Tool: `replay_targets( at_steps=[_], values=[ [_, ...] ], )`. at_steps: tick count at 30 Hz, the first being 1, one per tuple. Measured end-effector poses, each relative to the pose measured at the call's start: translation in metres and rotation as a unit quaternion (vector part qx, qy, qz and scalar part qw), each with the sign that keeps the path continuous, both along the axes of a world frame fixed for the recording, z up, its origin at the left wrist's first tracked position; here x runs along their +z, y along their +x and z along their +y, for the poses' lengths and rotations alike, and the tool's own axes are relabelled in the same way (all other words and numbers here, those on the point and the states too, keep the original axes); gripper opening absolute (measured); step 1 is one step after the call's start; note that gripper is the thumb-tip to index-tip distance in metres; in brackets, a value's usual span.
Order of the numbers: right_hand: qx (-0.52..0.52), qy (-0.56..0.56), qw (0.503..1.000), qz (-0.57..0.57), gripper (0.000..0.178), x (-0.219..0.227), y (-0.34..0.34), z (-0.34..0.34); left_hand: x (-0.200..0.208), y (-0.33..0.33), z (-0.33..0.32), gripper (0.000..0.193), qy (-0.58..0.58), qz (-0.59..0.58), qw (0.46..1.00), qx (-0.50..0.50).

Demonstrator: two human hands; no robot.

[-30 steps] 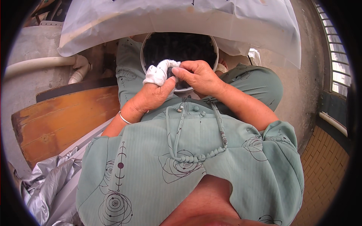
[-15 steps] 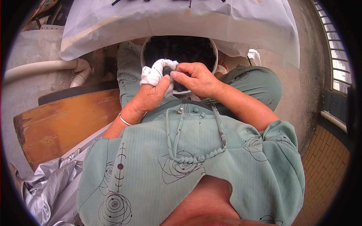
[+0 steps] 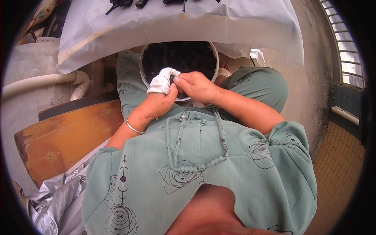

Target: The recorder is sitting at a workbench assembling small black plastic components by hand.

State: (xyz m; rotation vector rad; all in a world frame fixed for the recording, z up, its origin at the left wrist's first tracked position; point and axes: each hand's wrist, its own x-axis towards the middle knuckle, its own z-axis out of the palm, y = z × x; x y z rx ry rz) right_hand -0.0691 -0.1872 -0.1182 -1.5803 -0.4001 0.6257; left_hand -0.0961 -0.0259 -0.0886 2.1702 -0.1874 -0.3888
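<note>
White plastic sheeting point(image 3: 180, 31) drapes over the surface. At left, a pale pipe point(image 3: 39, 84) bends above a worn orange-brown board point(image 3: 74, 137); crumpled silver sheeting point(image 3: 58, 192) lies below. At right, a bright barred window point(image 3: 344, 41) stands above yellow brick-patterned tiling point(image 3: 337, 172).

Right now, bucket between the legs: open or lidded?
Open: no lid shows on the bucket; dark contents are visible inside.

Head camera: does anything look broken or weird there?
The orange board looks worn, with brown patches along its left edge. The silver sheet near it is crumpled. White cloth wraps only the left hand; the right hand looks bare.
</note>
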Motion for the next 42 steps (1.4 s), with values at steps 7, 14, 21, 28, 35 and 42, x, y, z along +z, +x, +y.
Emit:
replay_targets(
  at_steps=[7, 14, 21, 28, 35, 42],
  values=[
    [-0.053, -0.463, 0.851, -0.241, 0.025, -0.046, 0.045, -0.029, -0.024, 0.031, 0.024, 0.055, 0.039, -0.022, 0.996, -0.074],
    [-0.029, -0.443, 0.862, -0.243, 0.02, -0.045, 0.046, -0.029, -0.029, 0.01, 0.018, 0.027, 0.059, -0.182, 0.982, 0.0],
    [0.031, -0.148, 0.988, -0.04, 0.021, 0.045, 0.043, -0.011, 0.014, 0.013, 0.017, 0.039, -0.178, -0.259, 0.949, 0.029],
    [0.021, 0.046, 0.993, -0.106, 0.026, 0.098, 0.059, 0.017, 0.06, 0.046, 0.016, 0.029, -0.319, -0.212, 0.912, 0.15],
    [-0.144, 0.014, 0.915, -0.377, 0.022, 0.112, 0.092, 0.022, 0.089, 0.057, 0.01, 0.027, -0.361, -0.072, 0.922, 0.118],
    [-0.036, 0.082, 0.968, -0.232, 0.029, 0.099, 0.101, 0.011, 0.08, 0.072, 0.008, 0.031, -0.316, -0.093, 0.931, 0.155]
  ],
)
